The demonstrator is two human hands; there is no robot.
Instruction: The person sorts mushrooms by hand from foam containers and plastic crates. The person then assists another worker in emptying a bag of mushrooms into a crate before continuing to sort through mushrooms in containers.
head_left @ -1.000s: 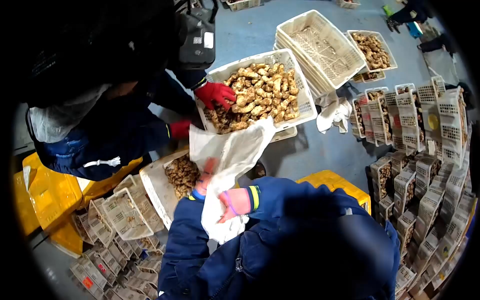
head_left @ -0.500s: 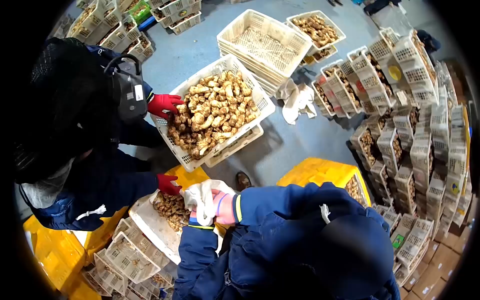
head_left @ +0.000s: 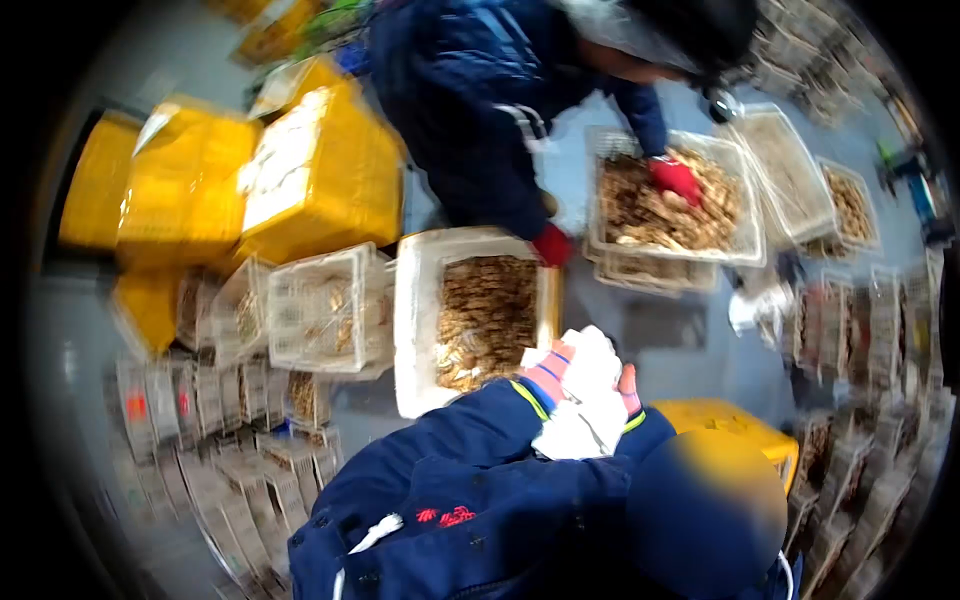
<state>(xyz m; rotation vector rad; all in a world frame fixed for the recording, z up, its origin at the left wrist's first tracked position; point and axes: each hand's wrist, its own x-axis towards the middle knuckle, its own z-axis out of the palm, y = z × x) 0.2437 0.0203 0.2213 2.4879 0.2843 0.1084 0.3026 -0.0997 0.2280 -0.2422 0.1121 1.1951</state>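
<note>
A crumpled white cloth (head_left: 588, 400) is bunched between my two hands in front of my chest. My left hand (head_left: 550, 368), in a pink glove with blue stripes, is closed on its left side. My right hand (head_left: 629, 390), also in pink, grips it from the right, its fingers partly hidden by the cloth. Just beyond my left hand stands a white foam box (head_left: 415, 330) holding knobbly brown-and-cream produce (head_left: 487, 310), blurred by motion. Whether the white thing is a rag or a glove I cannot tell.
Across from me a co-worker's red-gloved hand (head_left: 677, 182) reaches into a white crate (head_left: 750, 215) of produce; the other red glove (head_left: 551, 245) is at the foam box's edge. Yellow boxes (head_left: 325, 170) stand at left, a yellow container (head_left: 720, 420) at right. Stacked crates (head_left: 320, 310) surround us.
My view has swung left, bringing the yellow boxes at left into sight. My hands have shifted from over the foam box to its right, still holding the white cloth. The co-worker now leans over the crate.
</note>
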